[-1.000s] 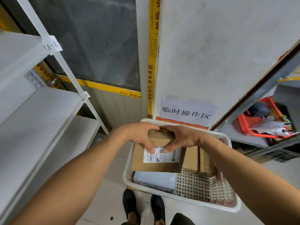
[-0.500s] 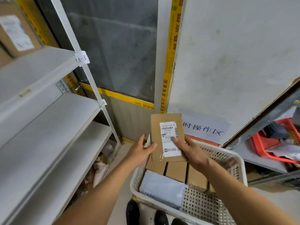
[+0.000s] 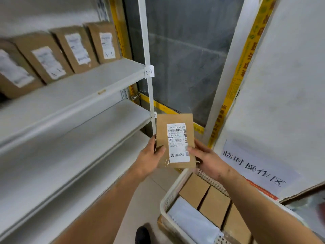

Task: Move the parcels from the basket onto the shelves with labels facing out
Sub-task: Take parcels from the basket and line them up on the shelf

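Brown parcel (image 3: 175, 141), label toward camera, is gripped upright by left hand (image 3: 151, 155) and right hand (image 3: 208, 160); basket (image 3: 173, 189) at 5 o'clock.

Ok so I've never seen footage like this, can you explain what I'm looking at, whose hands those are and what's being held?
This is one wide-angle camera worn on a person's head, looking forward and down, so the arms are the wearer's own. The left hand and right hand together hold a flat brown parcel upright, its white label facing the camera. Below right is a white basket holding more brown parcels and a pale bag. To the left are white shelves; the top one carries labelled parcels standing in a row.
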Tool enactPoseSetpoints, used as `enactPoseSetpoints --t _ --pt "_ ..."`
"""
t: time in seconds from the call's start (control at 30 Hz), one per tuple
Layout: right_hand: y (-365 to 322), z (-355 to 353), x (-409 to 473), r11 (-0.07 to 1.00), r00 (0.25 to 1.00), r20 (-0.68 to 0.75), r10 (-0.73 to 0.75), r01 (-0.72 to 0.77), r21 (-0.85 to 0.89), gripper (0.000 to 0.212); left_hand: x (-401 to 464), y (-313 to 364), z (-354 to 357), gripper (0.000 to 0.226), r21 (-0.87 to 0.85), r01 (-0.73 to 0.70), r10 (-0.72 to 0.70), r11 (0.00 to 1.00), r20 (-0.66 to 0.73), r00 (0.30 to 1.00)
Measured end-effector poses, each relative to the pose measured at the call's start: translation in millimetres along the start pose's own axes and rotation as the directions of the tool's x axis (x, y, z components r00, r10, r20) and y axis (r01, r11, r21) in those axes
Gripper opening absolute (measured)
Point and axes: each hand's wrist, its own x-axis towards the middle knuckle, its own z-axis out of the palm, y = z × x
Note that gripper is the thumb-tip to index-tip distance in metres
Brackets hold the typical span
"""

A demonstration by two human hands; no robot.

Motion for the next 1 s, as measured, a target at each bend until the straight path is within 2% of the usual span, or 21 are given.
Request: enactPoseSetpoints --t 0.1,0.2,0.3,0.4,0.5,0.67,0.9,1.0 --pt "-23 39 16 0.997 0.996 0.048 -0.069 0.07 -0.021 0.047 -10 11 -38 0.048 -0.014 -0.047 0.045 0.999 -0.124 0.991" --pt "-45 82 33 0.991 0.989 0.085 -0.123 0.127 -0.042 0.052 -20 12 -83 0.043 -0.019 -0.072 0.066 0.997 -0.236 0.97" --pt "-67 126 53 0.974 0.975 0.128 -0.184 0.198 -0.107 0.059 -33 12 -131 0.039 -0.011 -0.149 0.136 0.989 -0.351 0.926" --pt "-90 176 72 0.951 0.956 0.169 -0.242 0.268 -0.153 0.058 -50 10 -179 0.047 -0.061 -0.235 0.183 0.97 -0.455 0.872" --pt "-106 232 88 0.914 0.931 0.196 -0.308 0.347 -0.21 0.055 -65 -3 -227 0.054 -0.091 -0.291 0.201 0.952 -0.528 0.825" --pt "-125 324 115 0.853 0.873 0.328 -0.362 0.452 -0.261 0.051 -88 -24 -308 0.055 -0.05 -0.323 0.225 0.945 -0.616 0.755" --pt "-148 417 158 0.8 0.815 0.455 -0.36 0.52 -0.298 0.054 -100 -49 -397 0.063 0.013 -0.28 0.204 0.96 -0.718 0.666" --pt "-155 446 179 0.787 0.803 0.467 -0.369 0.538 -0.302 0.053 -100 -52 -420 0.064 0.035 -0.273 0.206 0.961 -0.749 0.63"
